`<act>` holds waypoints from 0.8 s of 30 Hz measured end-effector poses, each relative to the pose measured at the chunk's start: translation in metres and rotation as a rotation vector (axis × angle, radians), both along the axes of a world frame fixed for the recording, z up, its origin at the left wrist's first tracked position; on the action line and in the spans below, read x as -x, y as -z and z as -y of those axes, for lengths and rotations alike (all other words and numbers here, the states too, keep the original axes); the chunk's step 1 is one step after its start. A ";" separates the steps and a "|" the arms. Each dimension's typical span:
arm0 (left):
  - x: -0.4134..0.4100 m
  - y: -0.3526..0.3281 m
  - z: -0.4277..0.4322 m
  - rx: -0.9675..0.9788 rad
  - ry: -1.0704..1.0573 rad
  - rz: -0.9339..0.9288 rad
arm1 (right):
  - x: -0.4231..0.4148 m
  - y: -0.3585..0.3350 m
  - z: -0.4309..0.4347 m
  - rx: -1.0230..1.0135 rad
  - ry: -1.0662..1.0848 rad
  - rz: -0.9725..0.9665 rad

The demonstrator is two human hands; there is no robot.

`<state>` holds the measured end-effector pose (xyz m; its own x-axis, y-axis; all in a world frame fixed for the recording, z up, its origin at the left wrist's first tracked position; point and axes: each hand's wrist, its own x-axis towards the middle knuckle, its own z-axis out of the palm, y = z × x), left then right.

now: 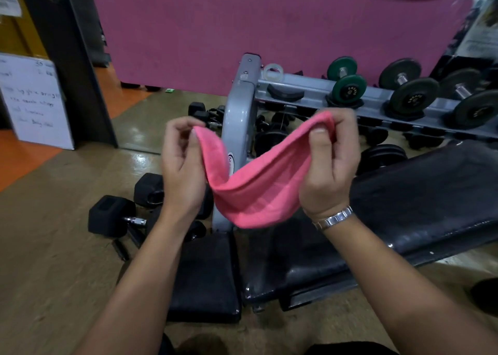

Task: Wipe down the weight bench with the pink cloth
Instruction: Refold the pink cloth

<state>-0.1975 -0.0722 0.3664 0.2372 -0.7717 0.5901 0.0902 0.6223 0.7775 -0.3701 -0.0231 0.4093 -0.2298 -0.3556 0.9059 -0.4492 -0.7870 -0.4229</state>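
The pink cloth (258, 184) hangs in a sagging loop in the air between my two hands. My left hand (183, 166) pinches its left top corner. My right hand (330, 166), with a silver watch on the wrist, pinches the right top corner. Below and to the right lies the black padded weight bench (420, 203), its long back pad slanting up to the right and a smaller black seat pad (207, 276) lying under my forearms. The cloth is held above the bench and does not touch it.
A grey dumbbell rack (242, 112) stands right behind the cloth, with green and black dumbbells (347, 87) on its shelf. Black hex dumbbells (113, 215) lie on the floor to the left. A whiteboard (35, 101) leans at far left. A pink wall (269, 25) stands behind.
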 end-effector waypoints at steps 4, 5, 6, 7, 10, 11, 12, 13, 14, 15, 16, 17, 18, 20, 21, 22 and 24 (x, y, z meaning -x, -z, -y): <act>0.025 -0.010 -0.005 -0.169 0.406 -0.139 | -0.014 -0.002 0.006 -0.205 -0.180 -0.084; 0.031 -0.010 -0.007 -0.207 0.499 -0.188 | -0.015 0.000 0.007 -0.251 -0.196 -0.100; 0.037 -0.009 -0.010 -0.244 0.574 -0.239 | -0.016 0.003 0.009 -0.288 -0.195 -0.114; 0.041 -0.007 -0.010 -0.276 0.629 -0.287 | -0.016 0.006 0.010 -0.316 -0.183 -0.126; 0.049 -0.003 -0.010 -0.332 0.711 -0.394 | -0.012 0.015 0.014 -0.377 -0.114 -0.132; 0.050 -0.001 -0.010 -0.337 0.712 -0.400 | -0.009 0.018 0.016 -0.387 -0.081 -0.127; 0.051 0.000 -0.009 -0.336 0.704 -0.392 | -0.007 0.021 0.018 -0.392 -0.045 -0.118; 0.051 0.001 -0.009 -0.331 0.703 -0.380 | -0.004 0.023 0.020 -0.394 -0.009 -0.103; 0.051 0.001 -0.009 -0.328 0.711 -0.366 | -0.002 0.025 0.021 -0.396 0.021 -0.084; 0.051 0.002 -0.009 -0.326 0.724 -0.346 | 0.001 0.027 0.022 -0.397 0.043 -0.064; 0.051 0.002 -0.009 -0.323 0.717 -0.313 | 0.003 0.030 0.023 -0.402 0.053 -0.047; 0.051 0.003 -0.008 -0.315 0.684 -0.268 | 0.004 0.032 0.024 -0.413 0.056 -0.029; 0.050 0.004 -0.005 -0.299 0.632 -0.215 | 0.006 0.034 0.026 -0.427 0.058 -0.010; 0.047 0.006 -0.001 -0.244 0.527 -0.123 | 0.009 0.037 0.029 -0.431 0.074 0.011; 0.044 0.007 0.002 -0.211 0.483 -0.078 | 0.010 0.037 0.031 -0.431 0.079 0.008; 0.042 0.007 0.003 -0.179 0.439 -0.030 | 0.011 0.036 0.033 -0.438 0.071 0.004; 0.039 0.007 0.006 -0.137 0.365 0.044 | 0.011 0.036 0.034 -0.472 0.010 0.004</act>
<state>-0.2366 -0.0783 0.3591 -0.0910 -0.8728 0.4795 0.2509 0.4459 0.8592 -0.3807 -0.0574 0.3735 -0.2383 -0.7265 0.6446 -0.4531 -0.5038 -0.7354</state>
